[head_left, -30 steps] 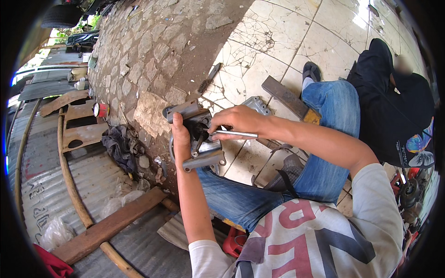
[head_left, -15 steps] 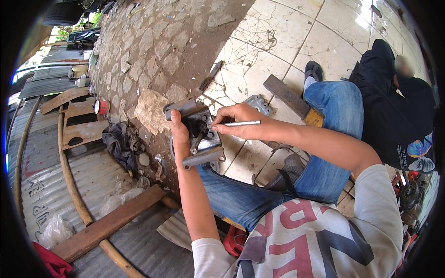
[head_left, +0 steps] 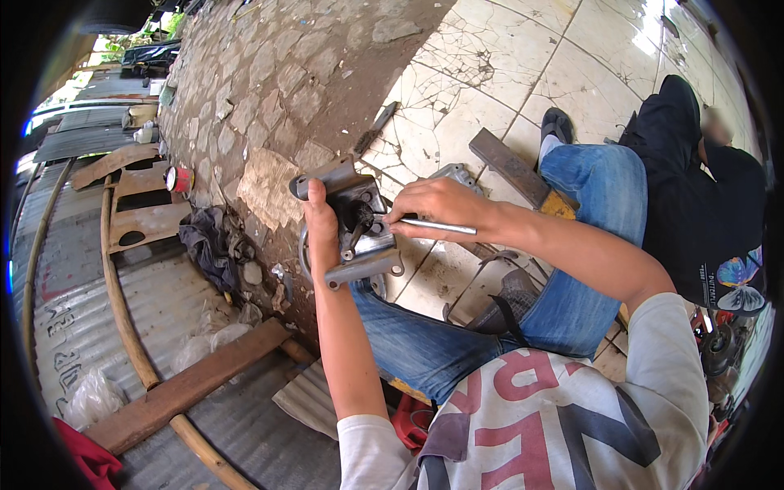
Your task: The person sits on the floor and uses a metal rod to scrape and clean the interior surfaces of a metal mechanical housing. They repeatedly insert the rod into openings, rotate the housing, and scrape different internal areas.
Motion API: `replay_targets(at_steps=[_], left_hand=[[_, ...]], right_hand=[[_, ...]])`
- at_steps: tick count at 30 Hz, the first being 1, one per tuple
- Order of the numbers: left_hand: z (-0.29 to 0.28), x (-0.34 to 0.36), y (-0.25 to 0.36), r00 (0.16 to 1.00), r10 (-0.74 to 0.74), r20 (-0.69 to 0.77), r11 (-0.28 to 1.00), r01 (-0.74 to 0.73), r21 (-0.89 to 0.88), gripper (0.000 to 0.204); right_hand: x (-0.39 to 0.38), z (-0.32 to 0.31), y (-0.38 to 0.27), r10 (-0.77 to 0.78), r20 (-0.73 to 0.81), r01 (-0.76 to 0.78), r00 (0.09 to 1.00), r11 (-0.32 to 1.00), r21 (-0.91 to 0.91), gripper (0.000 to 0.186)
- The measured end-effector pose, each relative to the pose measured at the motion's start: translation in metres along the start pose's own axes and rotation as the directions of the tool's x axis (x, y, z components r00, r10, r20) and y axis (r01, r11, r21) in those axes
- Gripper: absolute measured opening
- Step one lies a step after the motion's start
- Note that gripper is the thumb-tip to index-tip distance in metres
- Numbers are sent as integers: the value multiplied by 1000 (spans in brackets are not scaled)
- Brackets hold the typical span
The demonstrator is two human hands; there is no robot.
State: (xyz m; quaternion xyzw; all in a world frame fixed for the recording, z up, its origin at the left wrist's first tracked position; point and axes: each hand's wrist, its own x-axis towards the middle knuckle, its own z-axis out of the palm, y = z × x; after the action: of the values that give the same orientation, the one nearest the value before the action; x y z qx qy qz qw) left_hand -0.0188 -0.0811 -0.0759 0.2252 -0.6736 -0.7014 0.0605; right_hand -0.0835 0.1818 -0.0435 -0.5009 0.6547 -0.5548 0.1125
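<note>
In front of my knees is a grey metal engine casing [head_left: 363, 270] with flanged ends, bolt holes and a dark cavity. My left hand [head_left: 322, 230] grips its left side, thumb up along the rim. A dark lever-like metal piece [head_left: 352, 242] sticks out of the cavity. My right hand [head_left: 434, 204] pinches a thin silver metal rod [head_left: 445, 226]; its far end points into the casing beside the cavity. The fingers hide where the tip touches.
On the tiled floor lie a dark-bristled brush [head_left: 375, 129], another grey metal part [head_left: 457, 174] and a heavy wood-like block [head_left: 508, 167]. A person in dark clothes [head_left: 694, 212] sits at right. A red can [head_left: 179, 180], dark cloth [head_left: 208, 245] and corrugated sheets [head_left: 155, 306] are at left.
My right hand and the rod have shifted slightly to the right, and the rod slopes down a little more. The casing has moved slightly right in the view, still in my left hand.
</note>
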Motion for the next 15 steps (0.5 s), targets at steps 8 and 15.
replay_targets(at_steps=[8,15], left_hand=[[-13,11,-18,999,34,-20,998,-35,-51,76],[6,-3,0,1000,5,-15,996,-6,-91,87]], right_hand=[[-3,2,0,-62,-8,62,998,997,-50,14],[-9,-1,-8,-34,7,34,999,998,-59,15]])
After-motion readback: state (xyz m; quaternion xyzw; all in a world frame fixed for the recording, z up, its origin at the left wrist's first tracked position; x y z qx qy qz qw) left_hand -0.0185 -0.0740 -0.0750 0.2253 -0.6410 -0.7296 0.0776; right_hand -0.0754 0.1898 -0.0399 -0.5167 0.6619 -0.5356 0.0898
